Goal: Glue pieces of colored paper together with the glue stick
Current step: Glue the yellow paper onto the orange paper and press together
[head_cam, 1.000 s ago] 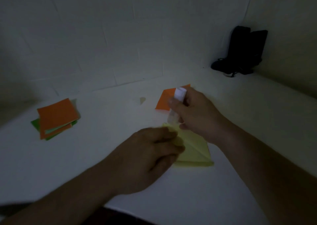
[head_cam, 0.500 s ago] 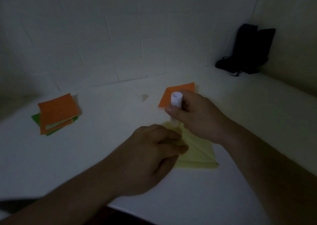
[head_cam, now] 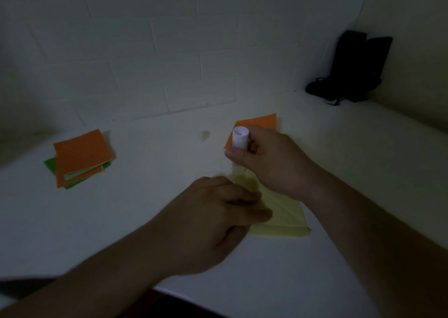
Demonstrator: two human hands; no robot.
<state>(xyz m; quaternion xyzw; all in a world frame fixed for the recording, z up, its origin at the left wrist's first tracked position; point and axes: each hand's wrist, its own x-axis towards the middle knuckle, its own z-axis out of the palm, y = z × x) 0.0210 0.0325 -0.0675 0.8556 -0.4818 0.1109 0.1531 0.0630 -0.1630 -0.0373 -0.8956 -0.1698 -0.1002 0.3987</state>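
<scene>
White block walls [head_cam: 145,51] meet at a dim corner behind a pale counter [head_cam: 121,220], where I see a black bag [head_cam: 351,68] standing at the far right. Largest among the task's things is the yellow paper [head_cam: 283,216], creased and lying flat near the front edge. My left hand [head_cam: 213,220] rests on its left part, fingers loosely curled and pressing down; I cannot tell whether they pinch an edge. My right hand [head_cam: 271,162] is clamped around the glue stick [head_cam: 240,138], held roughly upright with its lower end down at the paper's far corner; contact itself is hidden by the fingers. A paper stack [head_cam: 80,157], orange over green, lies well apart at the left. A single orange sheet [head_cam: 259,124] lies just behind the right hand. A small scrap [head_cam: 205,135] sits between stack and sheet.

Risks, as I judge them: the thin paper may wrinkle or tear if the stick drags while the left hand's hold is slack; glue may run past the corner onto the counter; poor light may hide uneven coverage, leaving a weak bond.
</scene>
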